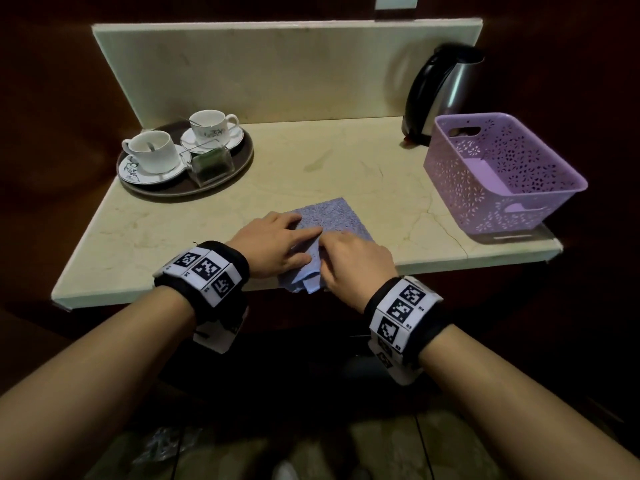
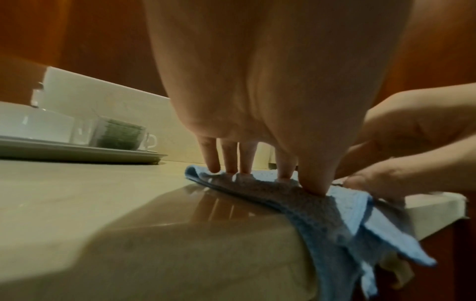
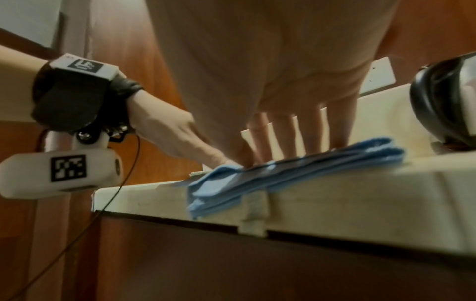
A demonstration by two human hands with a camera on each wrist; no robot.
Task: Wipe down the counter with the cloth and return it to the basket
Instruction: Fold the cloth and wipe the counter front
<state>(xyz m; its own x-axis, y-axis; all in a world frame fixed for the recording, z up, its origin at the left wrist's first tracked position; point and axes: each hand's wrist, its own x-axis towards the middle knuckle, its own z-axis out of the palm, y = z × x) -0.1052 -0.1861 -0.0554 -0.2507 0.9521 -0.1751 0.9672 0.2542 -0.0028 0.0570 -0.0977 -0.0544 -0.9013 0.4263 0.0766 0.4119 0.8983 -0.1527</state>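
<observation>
At the near edge of the worktop (image 1: pixel 346 161), both hands rest on the folded blue cloth (image 1: pixel 332 216). The left hand (image 1: pixel 273 242) lies with its fingers straight and spread, tips pressing the cloth's left part flat; that seems meant to pin the layers so they do not slide. The right hand (image 1: pixel 356 258) sits just beside it with fingers down on the cloth; whether its thumb is pinching a fold I cannot tell, since the wrist view is blurred there. The grip on both sides looks like a flat press, not a clench.

A near corner of the cloth hangs over the worktop's front edge, so a pull toward the body could drag the whole cloth off. The basket (image 1: pixel 502 174) stands on the right end, well apart from the cloth, its near corner close to the worktop's edge. A kettle (image 1: pixel 440 95) stands just behind it. On the left, a tray (image 1: pixel 242 161) carries two cups (image 1: pixel 152 150). Between tray and basket lies bare stone, the room for wiping strokes, though wide sweeps risk bumping either one.
</observation>
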